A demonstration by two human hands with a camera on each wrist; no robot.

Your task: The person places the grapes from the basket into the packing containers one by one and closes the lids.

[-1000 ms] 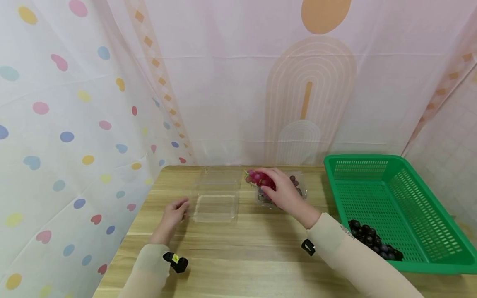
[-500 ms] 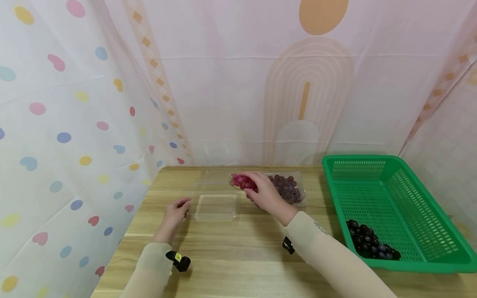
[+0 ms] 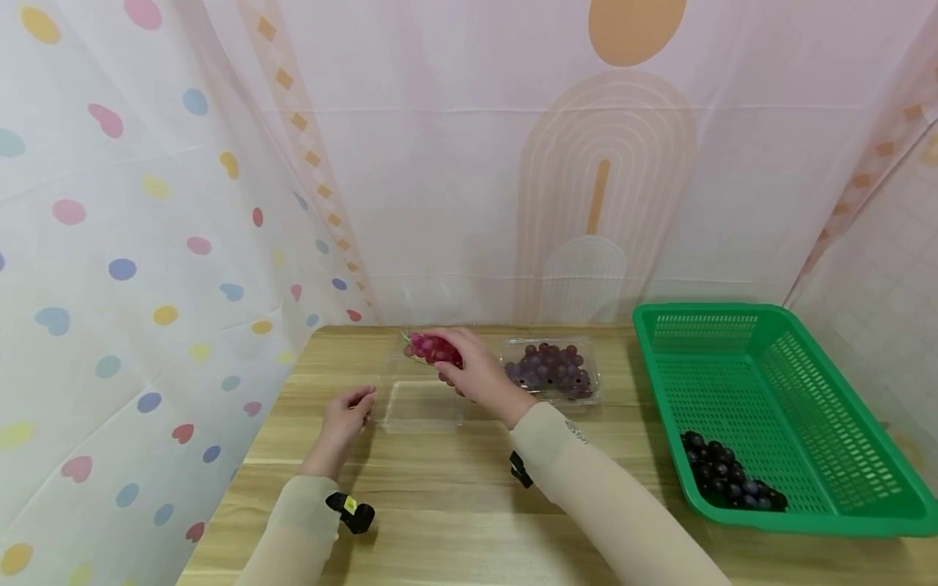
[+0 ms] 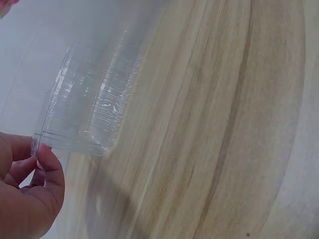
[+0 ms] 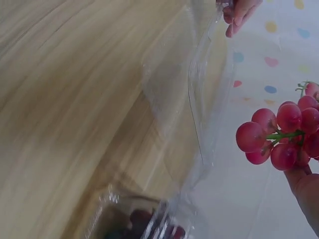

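Note:
A bunch of red grapes [image 3: 434, 348] with a green stem is held in my right hand [image 3: 472, 368], raised over the back part of an opened clear plastic clamshell box [image 3: 423, 405]. In the right wrist view the red grapes [image 5: 284, 132] hang beside the clear box, apart from it. My left hand [image 3: 348, 419] pinches the left edge of that box between thumb and finger; the left wrist view shows the grip of the left hand [image 4: 30, 184] at the rim. To the right stands a second clear box holding dark red grapes [image 3: 551, 368].
A green perforated basket [image 3: 755, 391] stands on the right side of the wooden table [image 3: 469, 496]. Black grapes [image 3: 729, 476] lie in its near left corner. Patterned curtains [image 3: 440, 163] hang behind and to the left of the table.
My right hand has carried the red grapes left, from above the filled box to above the opened one, leaving the filled box uncovered. The left hand has stayed almost still at the box edge.

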